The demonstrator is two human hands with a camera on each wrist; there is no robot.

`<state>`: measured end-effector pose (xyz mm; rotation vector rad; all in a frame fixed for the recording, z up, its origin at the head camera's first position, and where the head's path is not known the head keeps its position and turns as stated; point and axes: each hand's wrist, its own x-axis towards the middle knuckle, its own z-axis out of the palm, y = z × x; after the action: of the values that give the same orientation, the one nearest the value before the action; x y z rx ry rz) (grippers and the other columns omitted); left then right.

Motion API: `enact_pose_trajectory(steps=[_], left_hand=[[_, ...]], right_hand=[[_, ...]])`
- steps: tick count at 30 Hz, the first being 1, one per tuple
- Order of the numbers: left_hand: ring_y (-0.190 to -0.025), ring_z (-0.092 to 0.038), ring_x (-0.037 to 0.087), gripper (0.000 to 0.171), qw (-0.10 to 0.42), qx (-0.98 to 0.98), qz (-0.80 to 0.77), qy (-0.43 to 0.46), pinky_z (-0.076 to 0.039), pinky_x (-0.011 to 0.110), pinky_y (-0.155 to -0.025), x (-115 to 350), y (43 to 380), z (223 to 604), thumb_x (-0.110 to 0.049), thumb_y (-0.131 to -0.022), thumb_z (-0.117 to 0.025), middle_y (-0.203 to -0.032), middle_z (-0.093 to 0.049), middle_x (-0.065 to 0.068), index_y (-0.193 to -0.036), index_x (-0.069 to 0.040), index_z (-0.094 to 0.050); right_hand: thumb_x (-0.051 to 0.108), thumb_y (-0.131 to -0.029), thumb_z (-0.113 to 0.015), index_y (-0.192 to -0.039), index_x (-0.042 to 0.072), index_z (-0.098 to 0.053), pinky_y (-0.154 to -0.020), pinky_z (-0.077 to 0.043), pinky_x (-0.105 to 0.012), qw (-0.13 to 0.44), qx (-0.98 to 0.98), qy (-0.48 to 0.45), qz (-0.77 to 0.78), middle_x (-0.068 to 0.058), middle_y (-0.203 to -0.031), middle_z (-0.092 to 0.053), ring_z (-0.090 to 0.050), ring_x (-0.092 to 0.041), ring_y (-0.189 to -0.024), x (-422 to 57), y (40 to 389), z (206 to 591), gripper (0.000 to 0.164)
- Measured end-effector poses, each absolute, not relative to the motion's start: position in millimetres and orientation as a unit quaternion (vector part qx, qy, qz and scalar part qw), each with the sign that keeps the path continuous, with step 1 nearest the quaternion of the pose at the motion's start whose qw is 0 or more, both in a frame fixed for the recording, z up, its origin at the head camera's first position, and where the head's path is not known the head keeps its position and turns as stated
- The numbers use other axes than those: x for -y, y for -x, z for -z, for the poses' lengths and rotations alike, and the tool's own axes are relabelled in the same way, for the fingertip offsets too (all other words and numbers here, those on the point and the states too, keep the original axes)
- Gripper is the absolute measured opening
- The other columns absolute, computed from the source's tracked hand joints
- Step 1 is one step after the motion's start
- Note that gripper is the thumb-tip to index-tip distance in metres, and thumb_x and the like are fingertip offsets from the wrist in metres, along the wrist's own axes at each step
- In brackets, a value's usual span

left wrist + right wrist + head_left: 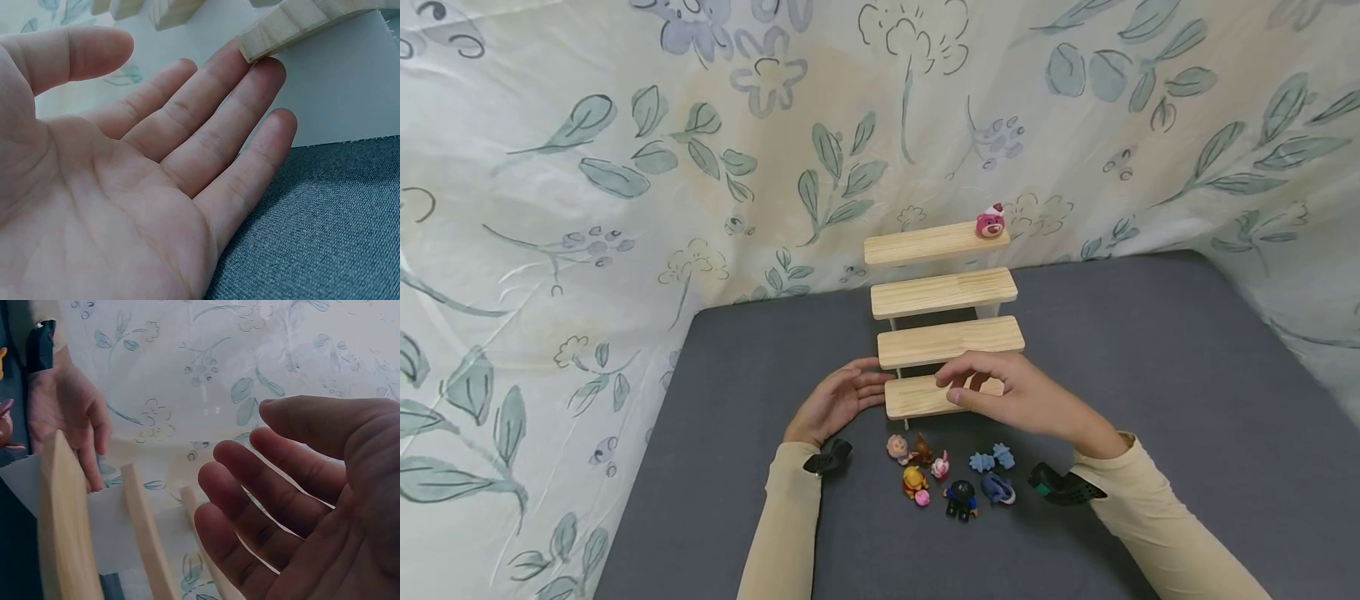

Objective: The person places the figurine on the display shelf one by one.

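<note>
Head view: left hand (835,402) seemingly touches shelf (951,342).

The left hand (838,403), lower middle of the head view, has fingers nearly straight; the right hand (1018,393), farther right, curves its fingers loosely.

I have passing room over the dark grey, cloth-covered desk (1120,333), right of the four-step pale wooden shelf (946,292); small coloured figurines (961,498) obstruct its front.

Lowest wooden shelf (917,399) partly hidden behind right fingers (960,365)
</note>
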<state>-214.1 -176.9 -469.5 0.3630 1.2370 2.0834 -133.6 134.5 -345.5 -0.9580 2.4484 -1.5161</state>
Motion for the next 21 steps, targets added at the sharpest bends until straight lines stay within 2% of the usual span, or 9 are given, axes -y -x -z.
enact_pose_trajectory(steps=[10, 15, 21], left_hand=[[-0.124, -0.063, 0.021, 0.037, 0.332, -0.481, -0.798, -0.145, -0.053, 0.034, -0.105, 174.9, 210.5, 471.9, -0.015, -0.111, -0.028, -0.132, -0.065, 0.008, -0.142, -0.009, -0.048], [-0.124, -0.063, 0.021, 0.037, 0.330, -0.487, -0.796, -0.138, -0.053, 0.034, -0.105, 173.5, 210.0, 472.1, -0.016, -0.111, -0.029, -0.132, -0.065, 0.008, -0.143, -0.009, -0.046], [-0.124, -0.063, 0.021, 0.037, 0.329, -0.490, -0.794, -0.143, -0.053, 0.034, -0.105, 173.1, 211.3, 472.4, -0.016, -0.111, -0.029, -0.132, -0.064, 0.008, -0.143, -0.010, -0.045]], right_hand=[[0.021, -0.100, -0.065, -0.127, 0.012, -0.066, -0.082, -0.057, -0.028, 0.100, -0.825, 0.307, 0.464, -0.008, -0.117, -0.070, -0.063, -0.006, -0.098, -132.3, 127.4, 356.1, 0.028], [0.026, -0.101, -0.063, -0.130, 0.008, -0.064, -0.079, -0.058, -0.030, 0.126, -0.827, 0.317, 0.447, -0.007, -0.118, -0.069, -0.065, -0.011, -0.098, -130.8, 126.2, 366.6, 0.033], [0.034, -0.101, -0.063, -0.131, 0.015, -0.064, -0.079, -0.055, -0.028, 0.144, -0.838, 0.332, 0.409, 0.003, -0.120, -0.067, -0.062, -0.008, -0.096, -125.5, 123.9, 372.8, 0.036]])
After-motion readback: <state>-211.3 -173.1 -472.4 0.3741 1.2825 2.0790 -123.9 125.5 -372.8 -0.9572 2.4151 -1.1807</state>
